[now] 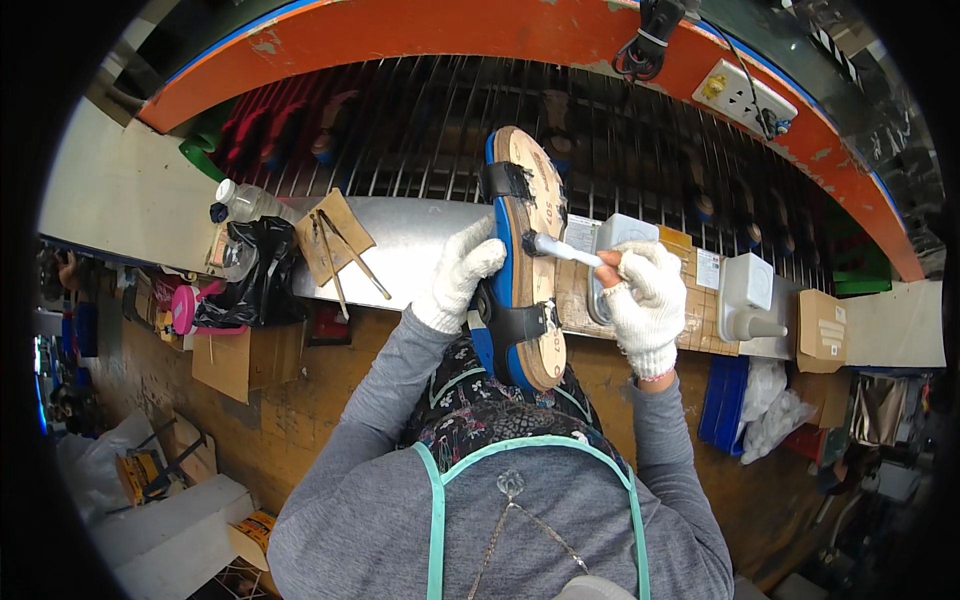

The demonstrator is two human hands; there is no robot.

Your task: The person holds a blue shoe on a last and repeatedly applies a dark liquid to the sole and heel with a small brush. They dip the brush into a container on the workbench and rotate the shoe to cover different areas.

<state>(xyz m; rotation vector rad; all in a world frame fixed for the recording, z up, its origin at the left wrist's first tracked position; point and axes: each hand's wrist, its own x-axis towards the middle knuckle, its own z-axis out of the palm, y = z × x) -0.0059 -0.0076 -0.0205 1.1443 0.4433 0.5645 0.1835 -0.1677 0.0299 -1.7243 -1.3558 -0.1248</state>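
Observation:
A sandal in the making [546, 210] stands lengthwise in front of me, its tan sole board turned up. It sits on a blue shoe last [506, 262], and black straps [520, 324] wrap over its edges. My left hand [462, 272], in a white knitted glove, is closed on the last's left side; some fingers are hidden behind it. In my right hand [645, 300], gloved with thumb and a fingertip bare, is a white-handled brush [572, 251]. The brush's dark bristles touch the sole board near its middle.
Behind the metal ledge [385, 225] runs a rack of metal rods [400, 130] under an orange frame [400, 38]. Two sticks lie on cardboard [335, 235] at left, near a black bag [262, 270] and bottle [248, 200]. White containers [745, 290] stand at right, beside a cardboard box [822, 325].

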